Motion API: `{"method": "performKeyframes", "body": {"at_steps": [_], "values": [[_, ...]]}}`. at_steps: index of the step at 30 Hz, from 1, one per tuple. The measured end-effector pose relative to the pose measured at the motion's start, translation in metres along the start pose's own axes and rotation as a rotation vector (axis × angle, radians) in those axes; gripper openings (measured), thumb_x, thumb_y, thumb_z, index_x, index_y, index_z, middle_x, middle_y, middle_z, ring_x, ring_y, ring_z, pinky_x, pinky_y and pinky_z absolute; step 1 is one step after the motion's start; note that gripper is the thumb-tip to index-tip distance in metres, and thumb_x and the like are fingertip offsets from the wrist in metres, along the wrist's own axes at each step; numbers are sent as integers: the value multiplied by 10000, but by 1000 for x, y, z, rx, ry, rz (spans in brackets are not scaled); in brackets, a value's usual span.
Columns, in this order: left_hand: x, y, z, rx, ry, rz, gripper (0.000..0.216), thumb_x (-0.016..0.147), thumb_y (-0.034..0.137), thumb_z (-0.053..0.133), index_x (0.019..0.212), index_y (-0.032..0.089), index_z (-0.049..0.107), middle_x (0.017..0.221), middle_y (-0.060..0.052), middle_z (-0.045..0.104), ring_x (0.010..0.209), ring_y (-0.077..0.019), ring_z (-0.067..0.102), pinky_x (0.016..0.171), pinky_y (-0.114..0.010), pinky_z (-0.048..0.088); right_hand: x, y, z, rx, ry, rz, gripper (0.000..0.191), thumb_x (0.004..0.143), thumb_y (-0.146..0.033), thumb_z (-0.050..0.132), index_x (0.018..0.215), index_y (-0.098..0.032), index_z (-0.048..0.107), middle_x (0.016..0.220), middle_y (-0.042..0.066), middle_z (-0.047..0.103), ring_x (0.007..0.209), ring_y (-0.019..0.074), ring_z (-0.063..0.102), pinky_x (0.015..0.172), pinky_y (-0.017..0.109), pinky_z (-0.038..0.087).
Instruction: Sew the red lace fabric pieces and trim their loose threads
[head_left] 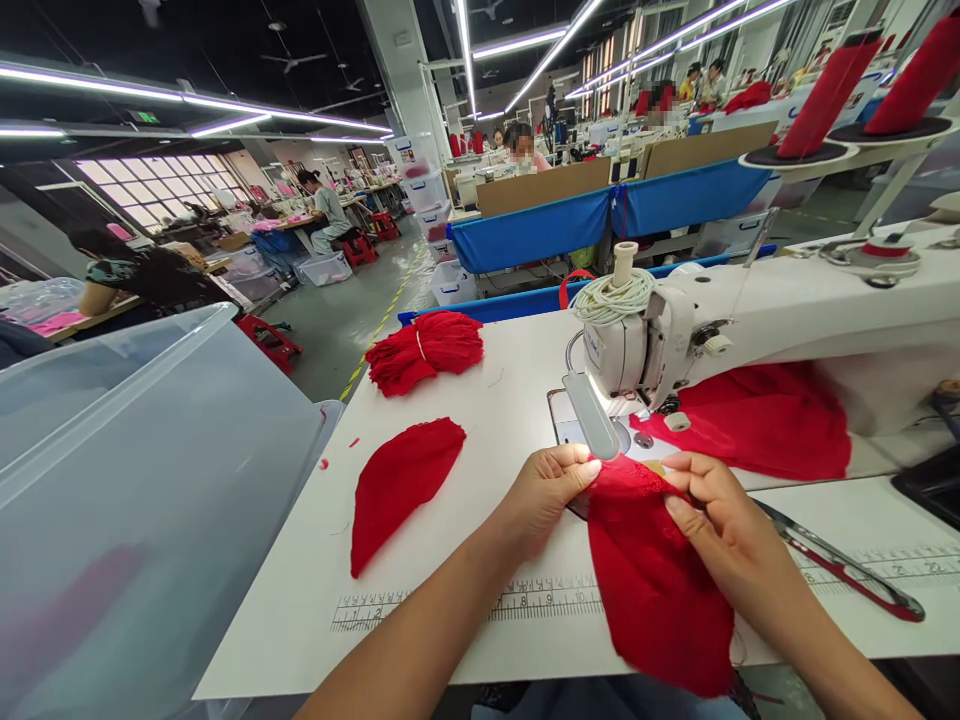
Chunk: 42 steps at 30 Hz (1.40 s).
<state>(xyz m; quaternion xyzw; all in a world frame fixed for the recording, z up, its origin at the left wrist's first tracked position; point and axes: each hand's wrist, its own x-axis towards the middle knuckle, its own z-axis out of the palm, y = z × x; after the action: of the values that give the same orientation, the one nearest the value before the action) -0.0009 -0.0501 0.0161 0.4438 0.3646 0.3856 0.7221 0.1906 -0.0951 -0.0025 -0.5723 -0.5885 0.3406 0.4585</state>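
Head view: a white table (292,630) fills the lower middle of the frame, with a clear plastic bin (165,470) at lower left and a white sewing machine (810,300) reaching in from the right edge. A heap of red fabric (780,420) lies under the machine's arm, right of centre. The red panel (660,590) is just below the machine head, right of the frame's middle, its loose end hanging towards the bottom edge. A curved red piece (405,490) lies left of centre, and a tied red bundle (426,350) sits above it.

The left hand (544,490) pinches the panel's upper left corner; the right hand (712,505) grips its upper right edge between thumb and fingers. Red-handled snips (862,575) rest at lower right, and a small grey lamp (592,415) hides whether the edge sits beneath the needle.

To handle this well, I'd keep light, even tension between both hands, match the layers along that top edge, smooth any pucker, and keep fingertips clear of the needle area. The hanging end should stay free, unpinned by the right forearm.
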Motion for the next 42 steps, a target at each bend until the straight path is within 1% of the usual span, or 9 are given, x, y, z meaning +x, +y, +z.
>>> {"method": "performKeyframes", "body": {"at_steps": [3, 6, 14, 21, 30, 33, 37, 39, 42], "values": [[-1, 0, 0, -10, -20, -1, 348, 695, 441, 784, 720, 142, 609, 607, 13, 546, 570, -98, 470, 611, -246, 363, 2, -8, 2, 201, -83, 93, 360, 843, -502, 517, 1098, -248, 532, 1107, 87, 692, 972, 237, 669, 797, 336, 539], [-1, 1, 1, -32, -47, -9, 312, 698, 397, 795, 763, 135, 639, 643, 2, 583, 607, -101, 490, 645, -247, 374, 3, -12, 2, 297, -136, 180, 399, 809, -499, 549, 1120, -255, 489, 1087, 79, 712, 947, 247, 686, 774, 343, 543], [-1, -1, 2, -58, -46, -23, 290, 693, 364, 815, 789, 142, 654, 650, 5, 606, 621, -103, 505, 669, -249, 387, 5, -13, 1, 315, -121, 223, 403, 757, -444, 585, 1100, -274, 460, 1092, 79, 718, 897, 267, 702, 633, 337, 541], [-2, 1, 3, -64, -33, -46, 307, 661, 340, 837, 815, 132, 671, 696, -14, 652, 666, -123, 564, 694, -258, 410, 6, -14, 3, 278, -69, 241, 460, 721, -465, 599, 1109, -255, 470, 1097, 93, 718, 939, 269, 690, 641, 321, 541], [-2, 3, 3, -36, 5, -45, 337, 675, 407, 808, 712, 138, 608, 588, 30, 520, 573, -81, 435, 616, -237, 335, 4, -7, 4, 349, -59, 268, 446, 763, -444, 608, 1146, -267, 465, 1146, 100, 697, 906, 255, 693, 620, 305, 536], [-3, 5, 4, -46, -8, -47, 343, 654, 404, 826, 701, 138, 613, 617, 13, 561, 603, -88, 473, 632, -232, 356, 5, -8, 1, 336, -87, 266, 440, 750, -446, 643, 1132, -263, 524, 1082, 80, 709, 822, 239, 687, 607, 301, 526], [-6, 9, 7, -66, -66, -73, 351, 616, 397, 860, 739, 128, 670, 638, 1, 607, 608, -92, 514, 642, -229, 386, 10, -12, -3, 285, -98, 290, 440, 778, -575, 633, 1082, -257, 610, 834, 13, 676, 669, 170, 607, 563, 257, 474], [-8, 11, 8, -47, -142, -110, 343, 615, 394, 863, 746, 123, 699, 659, -9, 627, 621, -99, 534, 666, -238, 411, 14, -16, -3, 334, -167, 352, 532, 813, -647, 570, 1188, -270, 579, 753, -7, 616, 566, 134, 533, 478, 231, 403], [-12, 16, 5, 21, -293, -161, 333, 632, 396, 854, 797, 131, 737, 742, -31, 669, 686, -125, 571, 711, -252, 434, 18, -21, -2, 453, -472, 424, 600, 825, -702, 517, 1203, -239, 565, 726, -8, 570, 469, 86, 425, 406, 202, 285]]}}
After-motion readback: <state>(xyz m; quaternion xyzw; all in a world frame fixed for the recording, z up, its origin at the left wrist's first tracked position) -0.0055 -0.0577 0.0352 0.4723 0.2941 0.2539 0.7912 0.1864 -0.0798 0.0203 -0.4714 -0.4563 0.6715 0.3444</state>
